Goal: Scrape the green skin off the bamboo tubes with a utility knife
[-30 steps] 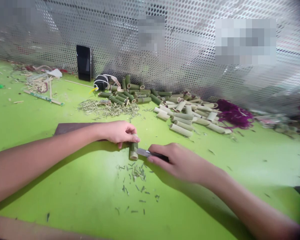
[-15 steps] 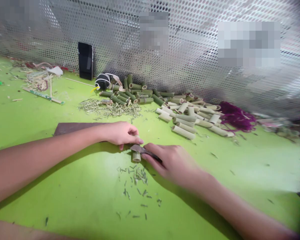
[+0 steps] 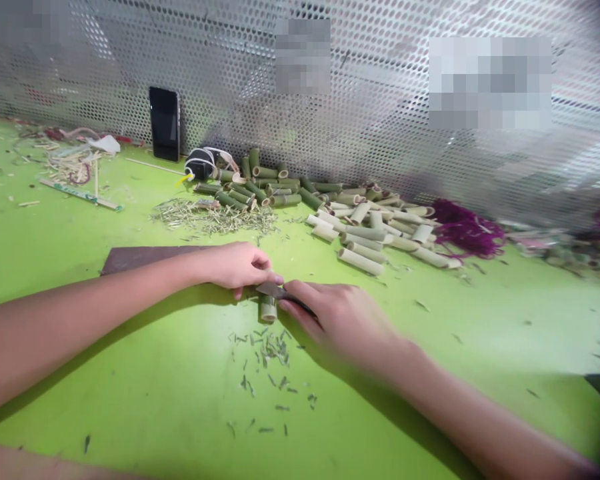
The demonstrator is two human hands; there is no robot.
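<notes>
My left hand (image 3: 243,265) is closed on the far end of a short bamboo tube (image 3: 268,309), whose open near end faces me just above the green table (image 3: 170,387). In my right hand (image 3: 333,308) I grip a knife (image 3: 275,291) by its dark handle. The blade lies across the top of the tube, close to my left thumb. Thin green shavings (image 3: 274,348) are scattered on the table below the tube. The part of the tube under my left fingers is hidden.
Green and peeled bamboo tubes (image 3: 363,260) lie piled along the perforated metal screen (image 3: 380,140). A phone (image 3: 165,124) leans there beside a cabled black object (image 3: 199,164). Purple string (image 3: 467,229) lies right of the pile. A flat brown board (image 3: 145,257) sits behind my left forearm.
The whole view has shifted slightly, so things appear a little further left. My left hand keeps its hold on the tube, and the knife blade is still on the tube's upper side.
</notes>
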